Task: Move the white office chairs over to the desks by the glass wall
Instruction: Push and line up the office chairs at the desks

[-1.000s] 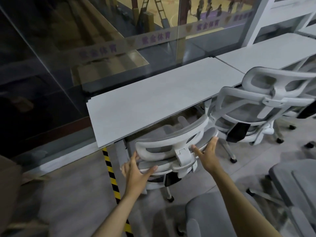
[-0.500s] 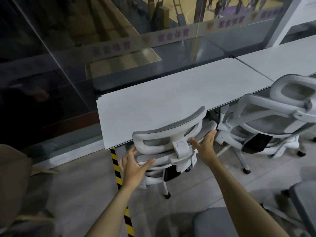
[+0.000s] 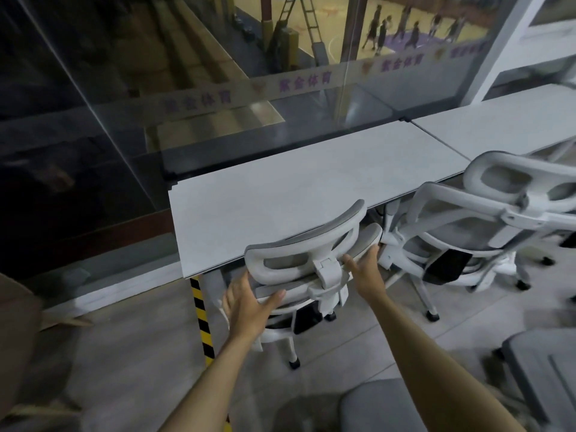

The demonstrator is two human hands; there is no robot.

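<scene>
A white office chair [image 3: 308,257] with grey mesh stands tucked under the front edge of a pale grey desk [image 3: 299,188] that runs along the glass wall [image 3: 218,88]. My left hand [image 3: 249,307] grips the left side of its backrest. My right hand [image 3: 363,269] holds the right side of the backrest, fingers spread over the frame. A second white office chair [image 3: 480,219] stands at the same desk to the right, its seat partly under the desktop.
A second desk [image 3: 505,126] adjoins on the right. A yellow-black striped strip [image 3: 202,319] runs across the floor by the desk's left leg. Grey chair parts [image 3: 542,366] sit at the lower right, another grey seat [image 3: 374,406] at the bottom.
The chair has rolled forward under the desk with both hands on its backrest. My view has moved closer and shifted left, so the second chair sits further right.
</scene>
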